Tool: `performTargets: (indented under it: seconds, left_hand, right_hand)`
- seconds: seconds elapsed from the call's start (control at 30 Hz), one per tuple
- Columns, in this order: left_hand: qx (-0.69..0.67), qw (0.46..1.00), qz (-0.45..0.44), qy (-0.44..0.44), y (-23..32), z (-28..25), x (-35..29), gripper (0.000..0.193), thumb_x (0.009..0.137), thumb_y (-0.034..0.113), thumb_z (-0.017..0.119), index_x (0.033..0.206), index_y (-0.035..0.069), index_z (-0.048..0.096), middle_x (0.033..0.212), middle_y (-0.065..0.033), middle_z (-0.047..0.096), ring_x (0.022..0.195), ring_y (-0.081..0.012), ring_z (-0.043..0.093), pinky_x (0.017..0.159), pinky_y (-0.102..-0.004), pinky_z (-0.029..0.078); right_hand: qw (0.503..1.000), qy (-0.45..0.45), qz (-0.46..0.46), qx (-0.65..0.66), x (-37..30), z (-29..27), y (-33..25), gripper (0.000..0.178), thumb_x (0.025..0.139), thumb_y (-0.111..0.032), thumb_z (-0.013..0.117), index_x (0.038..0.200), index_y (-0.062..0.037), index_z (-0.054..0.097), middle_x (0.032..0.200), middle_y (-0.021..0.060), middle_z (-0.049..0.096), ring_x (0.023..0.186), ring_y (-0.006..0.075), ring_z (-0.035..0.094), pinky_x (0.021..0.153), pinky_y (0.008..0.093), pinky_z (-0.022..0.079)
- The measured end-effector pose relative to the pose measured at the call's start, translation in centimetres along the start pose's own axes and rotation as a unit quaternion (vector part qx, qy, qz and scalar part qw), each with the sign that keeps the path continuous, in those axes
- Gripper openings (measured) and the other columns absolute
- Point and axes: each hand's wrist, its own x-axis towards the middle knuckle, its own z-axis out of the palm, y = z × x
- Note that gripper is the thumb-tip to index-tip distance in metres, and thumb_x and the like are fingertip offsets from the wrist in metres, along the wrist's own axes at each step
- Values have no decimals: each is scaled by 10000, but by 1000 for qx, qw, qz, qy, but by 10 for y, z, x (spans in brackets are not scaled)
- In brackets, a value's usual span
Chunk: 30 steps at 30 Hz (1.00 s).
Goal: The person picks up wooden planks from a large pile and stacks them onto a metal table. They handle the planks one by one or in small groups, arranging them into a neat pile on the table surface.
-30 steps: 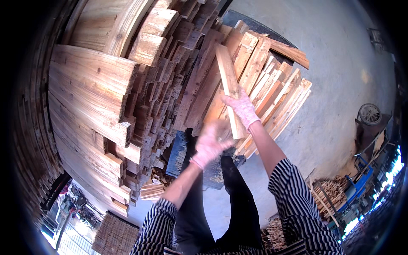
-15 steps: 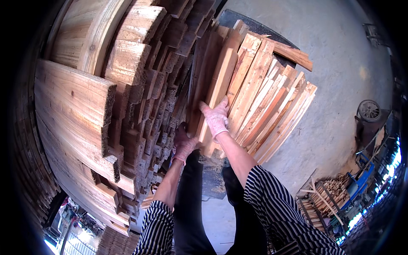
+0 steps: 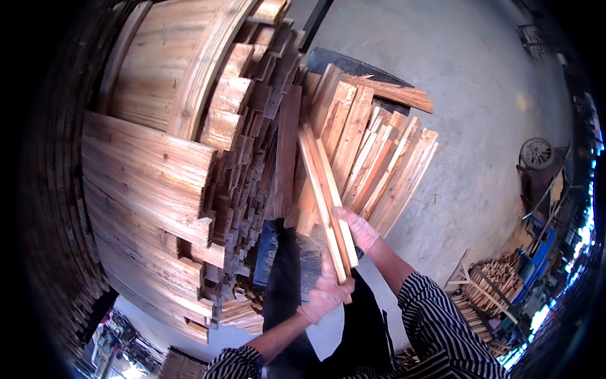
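Note:
A few long, pale wooden strips [image 3: 332, 205] slant across the front of a stack, lifted at their near end. My left hand [image 3: 325, 295], in a pinkish-white knit glove, is closed around that near end, above my dark trousers. Higher up, my right hand [image 3: 356, 228], gloved alike, grips the strips from their right side; some of its fingers are hidden. Beyond and beneath lies a bundle of cut wooden strips [image 3: 379, 158], packed side by side. One darker board [image 3: 288, 151] stands at the bundle's left edge.
On the left rises a tall pile of thick planks [image 3: 148, 170] with uneven ends jutting toward me. A loose board [image 3: 398, 93] lies across the bundle's far end. On the right are a spoked wheel [image 3: 537, 153], a rack of short wood pieces [image 3: 499, 284] and grey concrete floor [image 3: 467, 183].
The strips have come off the bundle's left side, with their near end drawn toward me. My left hand moved nearer and rightward to that end; my right hand slid nearer and rightward. The view shifted.

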Motion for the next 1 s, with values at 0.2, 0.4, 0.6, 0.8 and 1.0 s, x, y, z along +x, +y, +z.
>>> performTargets:
  seconds: [0.2,0.4,0.6,0.8,1.0]
  left_hand:
    - [128,988,85,-27,16,-22,-111,1159,838,250,836,1656,43,42,1461,-355,466,1299,-380,601,1049,-444,544]
    - [-382,908,123,118,212,-107,-69,885,886,397,851,1520,-34,411,1326,-190,627,1182,-248,639,998,-350,548]
    - [-552,776,283,115,230,-195,-51,787,932,522,768,1449,-9,503,1272,-170,681,1077,-287,716,916,-450,635]
    - [-627,705,283,172,235,-305,-36,732,987,567,678,1502,80,495,1377,-140,646,1225,-329,661,1036,-515,573]
    - [-664,661,305,172,184,-386,-5,644,1013,581,624,1436,99,561,1296,-137,665,1119,-352,690,912,-524,601]
  right_hand:
    - [994,-84,-63,29,-130,16,31,522,1033,-252,674,1497,-44,558,1424,103,639,1347,199,581,1164,380,451]
    - [967,-154,-173,-106,-175,98,-38,962,851,-250,896,1614,-44,347,1469,130,576,1335,227,563,1130,392,485]
    - [828,-74,-338,-441,-163,218,-165,1094,811,-328,913,1643,-8,279,1543,179,519,1426,282,507,1207,386,399]
    - [734,-88,-358,-571,-89,348,-247,1037,771,-392,917,1618,-75,411,1580,214,505,1461,319,492,1229,400,382]
    - [567,55,-354,-742,15,429,-320,837,820,-379,754,1597,-321,448,1291,215,643,1202,397,654,991,499,548]
